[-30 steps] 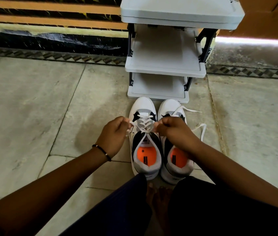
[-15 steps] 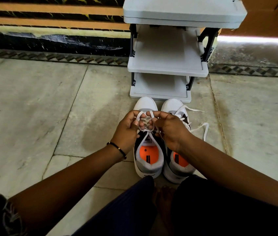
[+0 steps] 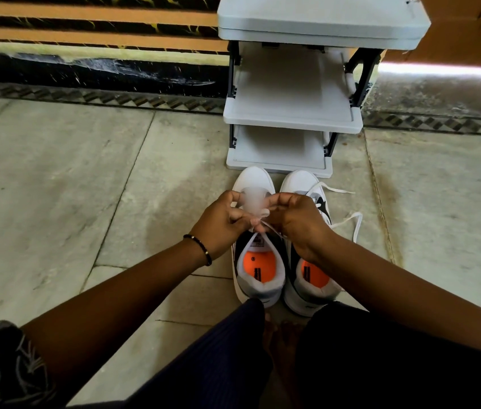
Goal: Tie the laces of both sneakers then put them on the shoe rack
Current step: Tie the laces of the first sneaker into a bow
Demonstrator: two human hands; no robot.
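Two white sneakers with black panels and orange insoles stand side by side on the floor, toes toward the grey shoe rack (image 3: 292, 119). Over the left sneaker (image 3: 258, 273) my left hand (image 3: 221, 224) and my right hand (image 3: 295, 221) pinch its white laces (image 3: 263, 215); the lace loops are blurred between my fingers. The right sneaker (image 3: 311, 278) has loose laces (image 3: 351, 222) trailing onto the floor to its right. The rack's shelves hold nothing.
The floor is pale stone tile with a dark patterned border along the wall (image 3: 100, 66). My legs and bare feet (image 3: 280, 335) are just behind the sneakers' heels. An orange-brown surface (image 3: 469, 28) stands right of the rack.
My hands came together from pulling the lace ends apart and now work the laces close over the left sneaker's tongue. The view has shifted slightly.
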